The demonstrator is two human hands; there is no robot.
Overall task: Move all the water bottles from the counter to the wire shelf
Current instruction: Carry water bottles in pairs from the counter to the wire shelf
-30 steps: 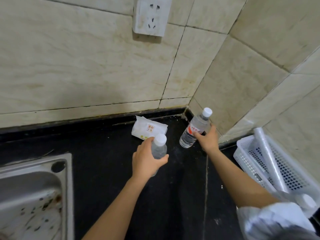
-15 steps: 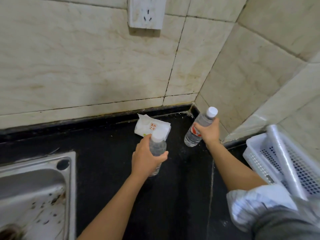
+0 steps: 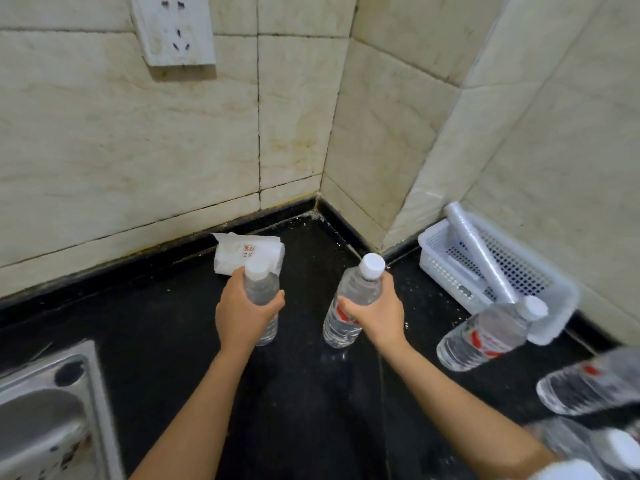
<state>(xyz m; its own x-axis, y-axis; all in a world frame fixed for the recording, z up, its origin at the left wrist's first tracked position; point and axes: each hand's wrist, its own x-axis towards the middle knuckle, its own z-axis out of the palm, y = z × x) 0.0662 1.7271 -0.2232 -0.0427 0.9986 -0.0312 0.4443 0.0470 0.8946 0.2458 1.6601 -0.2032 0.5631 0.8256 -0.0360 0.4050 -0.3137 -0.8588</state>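
My left hand (image 3: 244,313) is wrapped around a clear water bottle (image 3: 262,289) with a white cap and no visible label. My right hand (image 3: 375,315) grips a second clear bottle (image 3: 353,299) with a red-and-white label and a white cap, tilted slightly. Both bottles are over the black counter (image 3: 304,393), their bases at or just above it. Three more labelled bottles are at the right: one (image 3: 485,336) by the basket, two blurred ones (image 3: 588,386) (image 3: 595,445) at the frame's edge. No wire shelf is in view.
A white tissue pack (image 3: 247,252) lies against the back wall behind the left bottle. A white plastic basket (image 3: 554,306) with a roll of film (image 3: 481,254) sits in the right corner. A steel sink (image 3: 52,410) is at lower left. A wall socket (image 3: 175,29) is above.
Both hands have drawn back from the corner toward me with their bottles. The view has swung right and down, bringing more bottles into sight at the right.
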